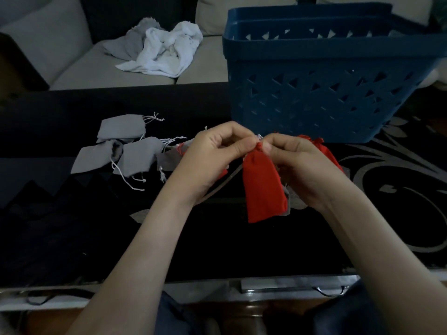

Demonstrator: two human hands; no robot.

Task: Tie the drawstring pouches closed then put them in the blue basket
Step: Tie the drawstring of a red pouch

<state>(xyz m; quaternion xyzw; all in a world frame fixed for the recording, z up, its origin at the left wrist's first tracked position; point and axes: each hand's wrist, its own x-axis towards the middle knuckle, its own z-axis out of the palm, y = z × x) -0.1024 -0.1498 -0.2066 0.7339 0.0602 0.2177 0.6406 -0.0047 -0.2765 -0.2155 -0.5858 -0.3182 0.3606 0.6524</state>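
Grey pouches (130, 151) lay loose at left on the dark table (72, 238), cords untied. Left hand (212, 153) & right hand (295, 160) both pinched the gathered neck of the red pouch (262, 184), held up btwn them, just in front of the blue basket (326, 93). Risk, imo: thin cord could slip from the fingertips, or the knot stay slack & the neck reopen; dim light wouldn't help. Pouches were flat, soft cloth rectangles, the grey ones w/ thin white strings. Basket was rigid plastic w/ triangular cut-outs.
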